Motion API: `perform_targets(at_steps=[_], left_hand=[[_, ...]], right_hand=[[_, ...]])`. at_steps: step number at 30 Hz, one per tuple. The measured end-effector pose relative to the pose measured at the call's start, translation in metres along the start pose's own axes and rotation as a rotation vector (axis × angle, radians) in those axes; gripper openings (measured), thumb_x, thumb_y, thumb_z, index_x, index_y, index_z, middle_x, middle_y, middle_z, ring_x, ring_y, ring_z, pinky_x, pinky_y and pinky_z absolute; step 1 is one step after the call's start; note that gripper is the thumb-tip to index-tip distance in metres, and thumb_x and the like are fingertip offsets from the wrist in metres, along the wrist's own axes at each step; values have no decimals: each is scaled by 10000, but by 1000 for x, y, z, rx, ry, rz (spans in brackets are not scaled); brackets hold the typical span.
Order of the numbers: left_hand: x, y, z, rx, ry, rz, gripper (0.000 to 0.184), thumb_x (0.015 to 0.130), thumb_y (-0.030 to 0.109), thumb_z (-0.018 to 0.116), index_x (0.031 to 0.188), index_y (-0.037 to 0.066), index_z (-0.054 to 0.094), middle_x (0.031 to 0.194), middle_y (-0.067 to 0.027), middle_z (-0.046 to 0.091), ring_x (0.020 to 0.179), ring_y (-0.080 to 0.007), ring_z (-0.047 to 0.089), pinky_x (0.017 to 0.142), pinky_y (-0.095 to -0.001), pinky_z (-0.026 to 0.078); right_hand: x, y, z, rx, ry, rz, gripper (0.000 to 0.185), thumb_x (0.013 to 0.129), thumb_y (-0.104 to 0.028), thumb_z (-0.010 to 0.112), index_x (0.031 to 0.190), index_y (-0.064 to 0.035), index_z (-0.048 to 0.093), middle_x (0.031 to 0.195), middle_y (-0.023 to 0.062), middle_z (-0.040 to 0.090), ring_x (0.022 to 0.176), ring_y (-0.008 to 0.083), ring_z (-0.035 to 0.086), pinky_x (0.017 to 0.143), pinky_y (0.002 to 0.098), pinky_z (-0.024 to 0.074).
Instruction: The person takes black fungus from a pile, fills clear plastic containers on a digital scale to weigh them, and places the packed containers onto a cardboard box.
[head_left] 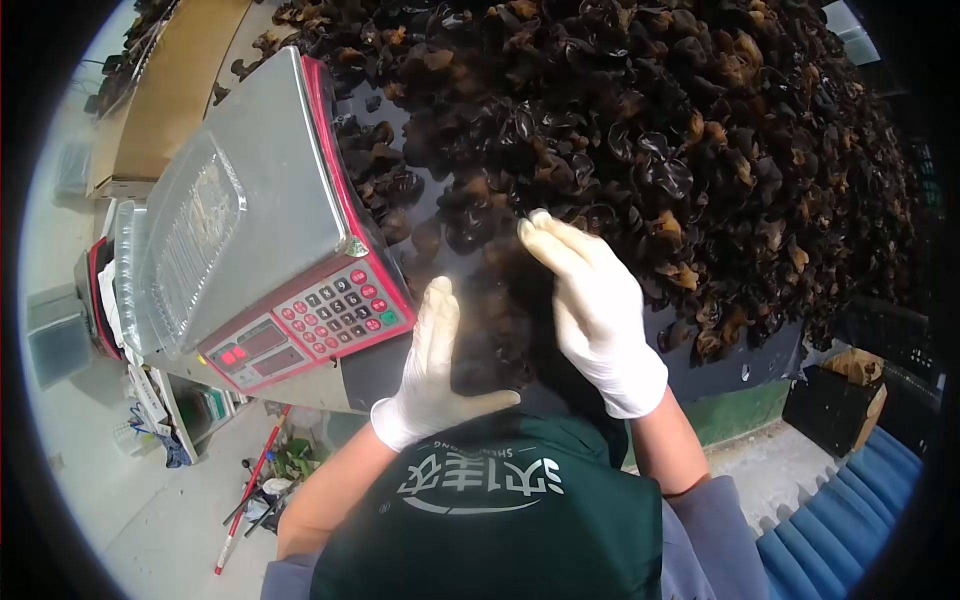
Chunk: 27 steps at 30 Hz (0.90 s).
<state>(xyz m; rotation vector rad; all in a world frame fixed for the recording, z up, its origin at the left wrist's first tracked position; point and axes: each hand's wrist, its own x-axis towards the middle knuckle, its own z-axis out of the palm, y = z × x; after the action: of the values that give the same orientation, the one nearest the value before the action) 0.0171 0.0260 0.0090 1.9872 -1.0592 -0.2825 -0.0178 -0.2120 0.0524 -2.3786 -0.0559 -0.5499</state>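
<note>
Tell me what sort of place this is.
Probably a food sorting or packing workplace: a large heap of dark brown, ruffled pieces, apparently wood ear fungus, lies beside a red-and-grey digital scale with a number keypad, and a clear ribbed plastic tray rests on it.

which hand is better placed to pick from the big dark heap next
Probably the right hand: its fingertips are near the edge of the dark heap, while the left hand is beside the scale.
</note>
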Motion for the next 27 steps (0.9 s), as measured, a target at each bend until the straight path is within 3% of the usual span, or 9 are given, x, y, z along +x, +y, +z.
perform_targets(at_steps=[5,9,14,18,24,27], left_hand=[[-1,-3,0,2,-6,6,1403,617,402,984,1597,-86,105,1647,-356,122,1541,-481,170,1248,-524,179],[-3,-9,3,3,0,49,1429,643,431,969,1610,-59,37,1647,-364,92,1543,-501,135,1249,-542,155],[1,-7,1,-20,-6,62,1423,644,418,971,1621,-29,39,1640,-376,100,1536,-515,144,1243,-561,160],[2,-3,1,-3,-9,30,1418,620,414,982,1608,-62,82,1637,-377,114,1531,-517,159,1244,-542,172],[-1,-4,2,32,-8,35,1420,633,425,976,1604,-77,69,1640,-374,106,1542,-500,139,1248,-533,170],[-1,-4,2,17,-20,12,1395,683,456,946,1608,-69,43,1646,-364,90,1551,-494,103,1253,-537,149]], right_hand=[[5,-19,25,-265,-273,35,592,874,-172,677,1442,-73,544,1402,167,566,1245,306,553,995,413,443],[-23,-35,-2,-84,-459,-19,513,875,-147,667,1376,-71,596,1386,144,585,1238,301,571,989,407,445],[-24,-22,-16,79,-262,-88,458,775,-21,675,1232,-34,683,1233,185,680,1075,346,676,903,412,554],[13,-17,-3,25,-9,-53,473,761,71,664,1227,-11,677,1233,173,683,1081,334,678,932,398,557],[37,-6,41,-314,-90,-96,533,844,-93,668,1354,26,573,1360,223,578,1223,346,583,999,414,492],[-1,-16,30,-377,-196,88,550,824,-123,693,1339,33,582,1359,220,577,1217,337,582,984,407,484]])
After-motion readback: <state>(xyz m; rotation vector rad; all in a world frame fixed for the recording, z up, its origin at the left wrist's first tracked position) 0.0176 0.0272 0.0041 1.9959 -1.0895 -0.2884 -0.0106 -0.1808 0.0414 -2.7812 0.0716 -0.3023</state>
